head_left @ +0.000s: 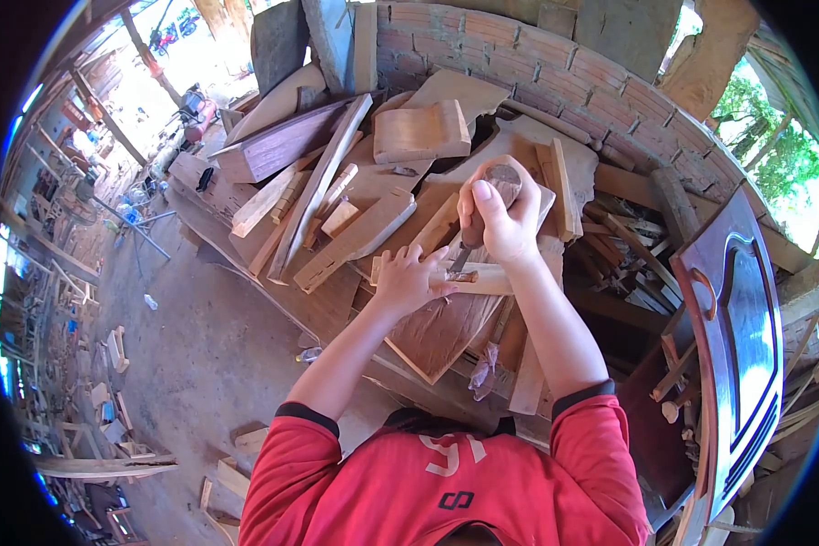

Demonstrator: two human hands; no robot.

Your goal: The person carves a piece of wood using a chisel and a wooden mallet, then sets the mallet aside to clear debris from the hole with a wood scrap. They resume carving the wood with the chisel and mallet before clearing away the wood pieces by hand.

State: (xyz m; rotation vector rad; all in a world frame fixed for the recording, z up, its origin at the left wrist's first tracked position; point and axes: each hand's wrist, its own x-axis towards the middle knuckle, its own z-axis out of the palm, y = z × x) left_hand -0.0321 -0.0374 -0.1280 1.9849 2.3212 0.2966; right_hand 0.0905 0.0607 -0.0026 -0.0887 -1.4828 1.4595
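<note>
Pale short wooden block [487,280] lies on a reddish-brown board [441,332] atop the heap of timber offcuts [337,209], near its front edge. The left hand [408,278] presses on the block's end, fingers spread. The right hand [508,223] is closed around a round-handled wooden chisel [503,178], its blade down on the block.

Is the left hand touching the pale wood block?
Touching. The head view shows the left hand pressed onto the pale wood block, beside the chisel in the right hand.
</note>
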